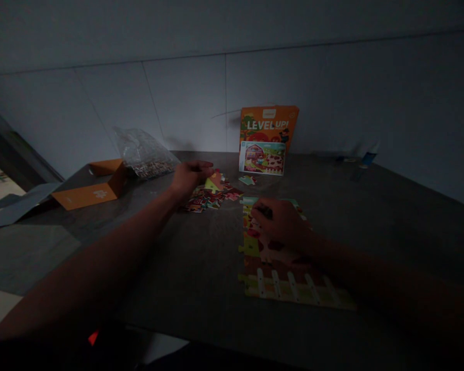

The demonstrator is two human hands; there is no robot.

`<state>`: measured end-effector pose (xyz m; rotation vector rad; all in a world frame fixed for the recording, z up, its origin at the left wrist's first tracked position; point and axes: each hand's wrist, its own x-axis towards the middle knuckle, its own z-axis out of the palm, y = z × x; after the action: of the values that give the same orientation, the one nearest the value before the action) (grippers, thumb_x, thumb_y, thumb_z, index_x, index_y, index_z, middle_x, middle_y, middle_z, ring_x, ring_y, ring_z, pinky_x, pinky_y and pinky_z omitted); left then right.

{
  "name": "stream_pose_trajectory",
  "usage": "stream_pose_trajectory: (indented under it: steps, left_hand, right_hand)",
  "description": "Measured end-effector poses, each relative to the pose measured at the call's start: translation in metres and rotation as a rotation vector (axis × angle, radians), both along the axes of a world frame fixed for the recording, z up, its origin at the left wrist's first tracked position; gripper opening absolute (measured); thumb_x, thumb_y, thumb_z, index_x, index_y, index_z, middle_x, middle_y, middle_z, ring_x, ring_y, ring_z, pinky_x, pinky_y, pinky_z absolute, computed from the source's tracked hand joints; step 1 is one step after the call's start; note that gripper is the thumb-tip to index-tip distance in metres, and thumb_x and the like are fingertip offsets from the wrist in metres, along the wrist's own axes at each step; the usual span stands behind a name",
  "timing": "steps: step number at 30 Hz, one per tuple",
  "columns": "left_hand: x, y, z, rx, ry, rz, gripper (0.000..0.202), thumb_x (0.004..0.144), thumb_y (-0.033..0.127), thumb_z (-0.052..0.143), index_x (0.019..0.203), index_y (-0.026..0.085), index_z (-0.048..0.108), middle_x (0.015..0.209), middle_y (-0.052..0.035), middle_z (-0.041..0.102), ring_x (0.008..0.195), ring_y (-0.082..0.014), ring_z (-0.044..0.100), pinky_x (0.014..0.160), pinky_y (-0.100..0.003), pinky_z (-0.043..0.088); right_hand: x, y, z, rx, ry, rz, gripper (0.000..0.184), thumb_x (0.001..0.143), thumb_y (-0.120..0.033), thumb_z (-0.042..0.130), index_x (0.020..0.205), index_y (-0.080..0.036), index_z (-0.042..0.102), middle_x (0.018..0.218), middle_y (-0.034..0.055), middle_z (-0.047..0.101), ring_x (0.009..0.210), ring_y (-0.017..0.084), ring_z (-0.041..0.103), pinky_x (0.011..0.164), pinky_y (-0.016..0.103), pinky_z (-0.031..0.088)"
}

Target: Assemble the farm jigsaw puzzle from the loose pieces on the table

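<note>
My left hand point(189, 179) is over a heap of loose puzzle pieces point(203, 201). Between its fingertips is a puzzle piece point(215, 182), yellow-green and orange. My right hand point(278, 219) rests over the upper part of a partly joined jigsaw puzzle point(274, 278), with its fingers curled in; whatever they may hold is hidden. The joined part shows a spotted cow and a white fence, and its left edge has open tabs. My right hand and forearm cover much of its middle and right side. A single loose piece point(248, 180) lies just beyond the puzzle.
An orange "LEVEL UP!" box point(270, 116) leans on the wall, with a farm picture card point(264, 157) in front. At left are an open orange box point(88, 190) and a clear plastic bag point(145, 152) of small pieces. A small blue-and-white object point(368, 158) is at far right.
</note>
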<state>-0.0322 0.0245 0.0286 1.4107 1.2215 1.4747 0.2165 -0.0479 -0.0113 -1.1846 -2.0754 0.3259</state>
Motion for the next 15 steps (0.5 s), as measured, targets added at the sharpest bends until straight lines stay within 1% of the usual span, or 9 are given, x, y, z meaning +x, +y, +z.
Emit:
stream_pose_trajectory:
  steps: [2,4,5,8,10,12,13,14,15]
  left_hand:
    - [0.017,-0.012,0.001,-0.021,-0.072,-0.097,0.04,0.057,0.03,0.088,0.088,0.011,0.072,0.075,-0.0049,0.069,0.062,-0.0131,0.061,0.057,-0.025,0.048]
    - [0.033,-0.024,-0.001,-0.022,-0.069,-0.173,0.036,0.059,0.032,0.086,0.086,0.013,0.072,0.075,-0.004,0.069,0.057,-0.0116,0.059,0.051,-0.023,0.045]
    - [0.041,-0.03,-0.002,-0.015,-0.046,-0.207,0.035,0.059,0.034,0.086,0.083,0.014,0.072,0.074,-0.0034,0.069,0.054,-0.0101,0.057,0.048,-0.021,0.042]
    - [0.056,-0.043,-0.006,0.031,0.03,-0.317,0.033,0.058,0.037,0.087,0.076,0.014,0.071,0.074,-0.0033,0.07,0.057,-0.0098,0.058,0.051,-0.02,0.043]
    - [0.057,-0.044,-0.007,0.033,0.055,-0.374,0.034,0.058,0.038,0.087,0.076,0.014,0.072,0.074,-0.0036,0.071,0.061,-0.011,0.06,0.055,-0.021,0.046]
    - [0.049,-0.036,-0.007,0.031,0.057,-0.374,0.034,0.062,0.042,0.084,0.079,0.014,0.073,0.073,-0.0041,0.071,0.063,-0.0121,0.061,0.058,-0.023,0.048]
    - [0.041,-0.03,-0.007,0.039,0.059,-0.338,0.034,0.065,0.043,0.081,0.082,0.015,0.073,0.073,-0.0044,0.071,0.064,-0.0129,0.061,0.059,-0.024,0.048]
    - [0.031,-0.022,-0.007,0.06,0.074,-0.273,0.033,0.068,0.044,0.078,0.083,0.015,0.074,0.074,-0.0049,0.071,0.065,-0.0136,0.062,0.06,-0.025,0.048]
    - [0.02,-0.014,-0.006,0.098,0.122,-0.174,0.03,0.071,0.042,0.075,0.084,0.014,0.074,0.077,-0.0052,0.072,0.067,-0.0137,0.062,0.061,-0.024,0.048]
  right_hand:
    - [0.0,0.0,0.001,-0.037,0.041,-0.003,0.021,0.087,-0.033,0.056,0.084,-0.017,0.068,0.074,0.0041,0.07,0.065,0.015,0.062,0.06,0.026,0.038]
    - [-0.001,-0.001,0.002,-0.065,0.066,0.016,0.024,0.087,-0.038,0.057,0.089,-0.017,0.068,0.075,0.004,0.07,0.064,0.015,0.061,0.059,0.026,0.038]
    - [-0.001,-0.001,0.003,-0.074,0.071,0.027,0.026,0.086,-0.04,0.057,0.089,-0.017,0.067,0.073,0.0034,0.069,0.062,0.015,0.06,0.057,0.026,0.037]
    - [-0.002,-0.003,0.003,-0.093,0.047,0.039,0.032,0.087,-0.044,0.052,0.072,-0.017,0.059,0.059,0.0001,0.057,0.054,0.012,0.048,0.052,0.026,0.03]
    - [-0.001,-0.003,0.003,-0.091,0.036,0.037,0.037,0.087,-0.045,0.049,0.063,-0.018,0.051,0.054,-0.0016,0.049,0.052,0.011,0.042,0.05,0.026,0.026]
    - [0.0,-0.001,0.004,-0.086,0.056,0.023,0.038,0.087,-0.046,0.048,0.06,-0.018,0.047,0.054,-0.0019,0.046,0.054,0.011,0.04,0.051,0.025,0.026]
    - [0.001,0.002,0.005,-0.095,0.069,-0.002,0.039,0.087,-0.046,0.048,0.06,-0.018,0.046,0.055,-0.0016,0.046,0.054,0.011,0.041,0.051,0.025,0.027]
    - [0.003,0.007,0.007,-0.129,0.077,-0.03,0.04,0.087,-0.046,0.048,0.059,-0.019,0.046,0.056,-0.0012,0.047,0.054,0.011,0.041,0.05,0.025,0.028]
    - [0.004,0.014,0.009,-0.182,0.076,-0.068,0.041,0.088,-0.047,0.048,0.058,-0.019,0.046,0.055,-0.0006,0.048,0.053,0.011,0.042,0.049,0.025,0.029]
